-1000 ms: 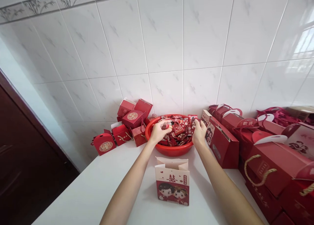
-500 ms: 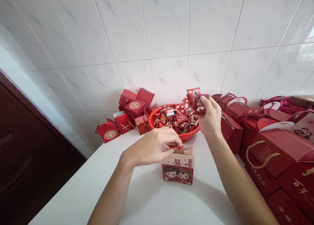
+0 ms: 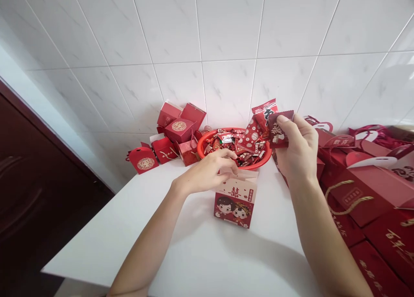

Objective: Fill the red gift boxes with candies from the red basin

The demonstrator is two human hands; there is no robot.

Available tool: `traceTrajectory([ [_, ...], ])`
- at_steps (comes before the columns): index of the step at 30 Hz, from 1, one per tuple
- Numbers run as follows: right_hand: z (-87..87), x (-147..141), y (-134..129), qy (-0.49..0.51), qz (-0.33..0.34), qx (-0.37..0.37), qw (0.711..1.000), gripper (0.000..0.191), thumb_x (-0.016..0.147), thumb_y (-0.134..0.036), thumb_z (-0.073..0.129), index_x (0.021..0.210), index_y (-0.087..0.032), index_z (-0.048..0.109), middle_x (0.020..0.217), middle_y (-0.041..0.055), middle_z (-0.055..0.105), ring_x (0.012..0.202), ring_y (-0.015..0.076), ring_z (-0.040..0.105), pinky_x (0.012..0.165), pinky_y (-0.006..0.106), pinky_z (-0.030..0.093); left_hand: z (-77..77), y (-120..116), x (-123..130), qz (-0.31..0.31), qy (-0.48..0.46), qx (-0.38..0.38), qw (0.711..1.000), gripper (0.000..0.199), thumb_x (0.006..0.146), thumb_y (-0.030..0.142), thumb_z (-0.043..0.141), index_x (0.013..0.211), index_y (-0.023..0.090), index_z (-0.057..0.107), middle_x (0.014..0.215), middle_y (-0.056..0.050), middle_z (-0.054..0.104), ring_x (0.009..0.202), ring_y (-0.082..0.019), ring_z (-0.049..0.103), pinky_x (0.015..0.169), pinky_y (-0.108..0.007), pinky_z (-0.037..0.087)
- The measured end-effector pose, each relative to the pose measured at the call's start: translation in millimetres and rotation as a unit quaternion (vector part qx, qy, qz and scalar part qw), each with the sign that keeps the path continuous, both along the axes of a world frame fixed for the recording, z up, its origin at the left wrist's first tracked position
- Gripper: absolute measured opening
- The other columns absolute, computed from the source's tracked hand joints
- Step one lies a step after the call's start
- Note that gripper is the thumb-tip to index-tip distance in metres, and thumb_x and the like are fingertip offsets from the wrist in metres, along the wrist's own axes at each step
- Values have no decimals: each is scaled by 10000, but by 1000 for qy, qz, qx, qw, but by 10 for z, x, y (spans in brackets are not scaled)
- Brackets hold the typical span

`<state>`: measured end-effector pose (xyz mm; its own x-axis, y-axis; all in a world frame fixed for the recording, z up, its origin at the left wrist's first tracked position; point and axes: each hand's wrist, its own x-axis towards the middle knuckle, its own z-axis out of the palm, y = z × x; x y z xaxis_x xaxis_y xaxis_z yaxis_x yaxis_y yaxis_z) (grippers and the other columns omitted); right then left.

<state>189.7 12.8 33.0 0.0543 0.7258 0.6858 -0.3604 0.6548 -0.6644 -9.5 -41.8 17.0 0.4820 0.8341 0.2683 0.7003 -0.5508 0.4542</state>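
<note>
An open-topped box (image 3: 233, 208) with two cartoon faces stands on the white table (image 3: 129, 228). My left hand (image 3: 213, 171) is over its back left top edge, fingers curled down; the fingertips are partly hidden and no candy shows in them. My right hand (image 3: 297, 143), raised to the right of the box, pinches several red packets: a dark red one (image 3: 280, 131) in front, and a brighter red one (image 3: 265, 111) and a dotted one (image 3: 254, 135) behind. Behind the box sits a red basin (image 3: 202, 146) filled with small wrapped sweets.
Red gift boxes (image 3: 179, 128) are piled left of the basin by the tiled wall (image 3: 226, 25). Many larger red boxes (image 3: 359, 197) with rope handles crowd the right side. A dark door (image 3: 39, 180) is at the left, beyond the table's edge.
The red wrapped piece in my left hand no longer shows, and its fingers have loosened at the box opening. My right hand has moved up and right with its packets. The view has shifted.
</note>
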Motion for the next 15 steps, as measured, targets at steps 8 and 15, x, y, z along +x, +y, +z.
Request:
traceTrajectory([
  [8,23,106,-95,-175,-54,36,982,346,920,-404,638,677,-211,484,636,-26,414,595,114,425,539,255,348,-78,171,-121,4,-84,-96,992,213,888,348,668,999,198,772,1051,-61,748,978,-224,685,859,-334,545],
  [15,66,98,-111,-355,32,89,930,338,945,-333,563,675,-198,410,651,-39,336,603,98,301,570,268,277,-52,159,-169,48,-67,-156,984,481,712,443,822,1113,187,748,1182,-82,723,1150,-297,643,962,-368,515],
])
